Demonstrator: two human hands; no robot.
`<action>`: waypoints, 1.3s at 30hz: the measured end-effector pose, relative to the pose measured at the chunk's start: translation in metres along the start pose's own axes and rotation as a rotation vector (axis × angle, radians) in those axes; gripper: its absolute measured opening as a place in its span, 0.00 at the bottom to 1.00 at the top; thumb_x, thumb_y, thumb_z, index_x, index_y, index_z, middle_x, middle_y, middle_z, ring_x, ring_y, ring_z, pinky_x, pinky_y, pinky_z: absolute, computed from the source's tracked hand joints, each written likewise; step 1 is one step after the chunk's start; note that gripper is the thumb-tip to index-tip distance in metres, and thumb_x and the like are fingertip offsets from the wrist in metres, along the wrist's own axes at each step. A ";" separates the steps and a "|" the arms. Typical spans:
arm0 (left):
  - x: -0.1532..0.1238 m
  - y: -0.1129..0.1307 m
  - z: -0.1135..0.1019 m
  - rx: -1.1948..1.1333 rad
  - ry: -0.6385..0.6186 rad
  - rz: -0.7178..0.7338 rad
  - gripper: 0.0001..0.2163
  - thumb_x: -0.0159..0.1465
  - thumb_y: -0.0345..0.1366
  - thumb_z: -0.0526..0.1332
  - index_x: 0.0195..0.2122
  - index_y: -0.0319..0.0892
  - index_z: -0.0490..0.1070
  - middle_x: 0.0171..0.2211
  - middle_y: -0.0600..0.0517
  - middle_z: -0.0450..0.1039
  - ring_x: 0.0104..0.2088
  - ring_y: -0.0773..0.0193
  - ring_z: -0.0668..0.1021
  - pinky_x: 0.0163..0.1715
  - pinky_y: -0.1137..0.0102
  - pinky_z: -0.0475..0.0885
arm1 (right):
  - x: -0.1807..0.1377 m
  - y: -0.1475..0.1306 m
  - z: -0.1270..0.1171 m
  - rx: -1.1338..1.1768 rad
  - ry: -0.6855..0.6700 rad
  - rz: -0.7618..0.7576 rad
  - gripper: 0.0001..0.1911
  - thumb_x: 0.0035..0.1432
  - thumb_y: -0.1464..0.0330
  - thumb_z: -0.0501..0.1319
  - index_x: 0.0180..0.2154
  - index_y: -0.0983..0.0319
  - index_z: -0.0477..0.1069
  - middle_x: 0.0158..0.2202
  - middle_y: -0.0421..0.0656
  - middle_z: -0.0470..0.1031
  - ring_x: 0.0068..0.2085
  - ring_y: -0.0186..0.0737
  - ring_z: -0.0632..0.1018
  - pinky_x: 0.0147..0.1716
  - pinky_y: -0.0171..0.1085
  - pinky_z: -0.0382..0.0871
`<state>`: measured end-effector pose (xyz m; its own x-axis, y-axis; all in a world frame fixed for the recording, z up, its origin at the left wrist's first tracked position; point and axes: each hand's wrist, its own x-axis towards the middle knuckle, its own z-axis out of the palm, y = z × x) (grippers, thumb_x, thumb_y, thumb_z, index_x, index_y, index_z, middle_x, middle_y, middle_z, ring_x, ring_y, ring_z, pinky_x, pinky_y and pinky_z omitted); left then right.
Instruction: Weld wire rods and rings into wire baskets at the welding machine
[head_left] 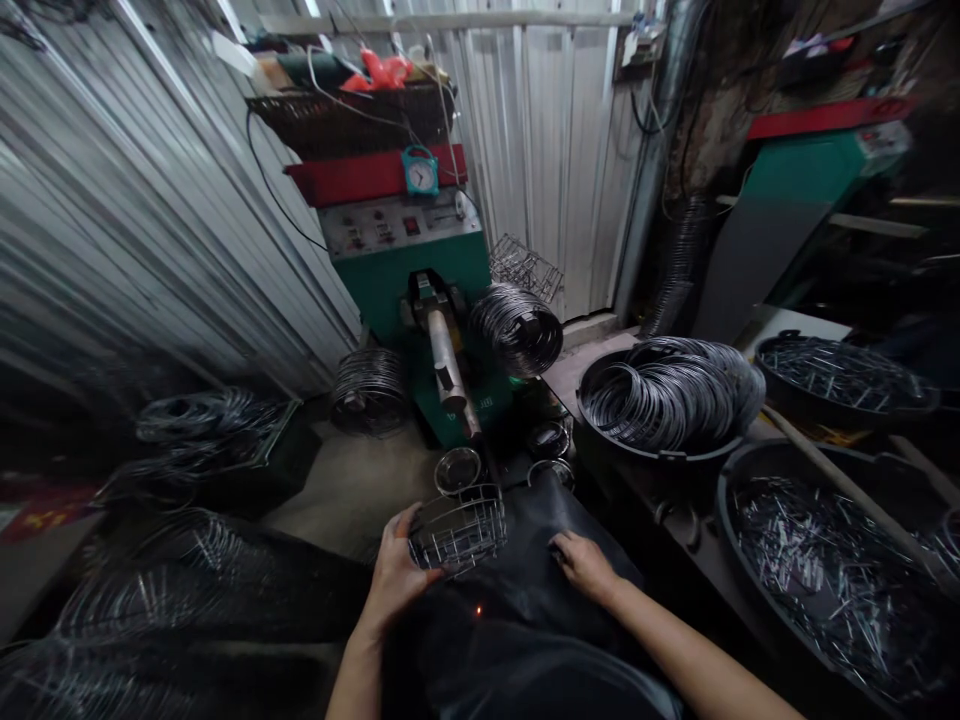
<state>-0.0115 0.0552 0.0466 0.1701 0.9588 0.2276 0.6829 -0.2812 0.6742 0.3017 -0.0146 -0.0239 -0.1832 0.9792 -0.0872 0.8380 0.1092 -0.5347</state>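
Observation:
My left hand [391,575] grips the near left side of a small round wire basket [461,530], fingers on its outer edge and thumb along the bottom. The basket is tilted above my dark apron [517,590], just in front of the green spot-welding machine [427,260]. My right hand [585,567] is closed over the apron, apart from the basket. Whether something small sits in its fingers I cannot make out. An orange spark [478,610] glows against the apron below the basket.
Wire-ring coils [517,330] hang beside the machine's arm. To the right, a black tub [671,400] holds wire rings; another tub [825,580] holds short wire pieces, with a wooden stick [847,485] across it. Wire frames [187,590] lie at left. A blue clock [420,172] hangs on the machine.

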 end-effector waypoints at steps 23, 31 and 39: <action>-0.001 0.016 0.018 0.156 0.070 0.050 0.40 0.42 0.46 0.68 0.56 0.41 0.56 0.50 0.43 0.60 0.53 0.47 0.66 0.53 0.51 0.64 | -0.003 0.000 0.001 -0.030 -0.012 0.027 0.17 0.52 0.77 0.52 0.43 0.60 0.69 0.42 0.47 0.73 0.40 0.40 0.75 0.38 0.33 0.64; 0.006 0.033 0.016 0.153 0.117 0.065 0.38 0.44 0.45 0.67 0.56 0.41 0.56 0.50 0.43 0.60 0.51 0.48 0.67 0.51 0.53 0.65 | 0.001 -0.011 -0.014 0.260 0.095 -0.001 0.10 0.55 0.72 0.54 0.38 0.61 0.71 0.37 0.46 0.76 0.39 0.41 0.76 0.39 0.36 0.67; 0.038 0.077 0.004 0.227 0.084 0.112 0.40 0.40 0.46 0.70 0.55 0.42 0.59 0.50 0.43 0.63 0.51 0.47 0.66 0.51 0.57 0.61 | 0.050 -0.091 -0.109 0.394 -0.022 -0.168 0.13 0.44 0.72 0.63 0.36 0.62 0.68 0.30 0.37 0.73 0.31 0.34 0.72 0.31 0.31 0.65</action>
<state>0.0502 0.0700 0.1043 0.2006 0.9130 0.3553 0.8069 -0.3596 0.4685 0.2724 0.0430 0.1116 -0.3149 0.9491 0.0123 0.5359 0.1885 -0.8230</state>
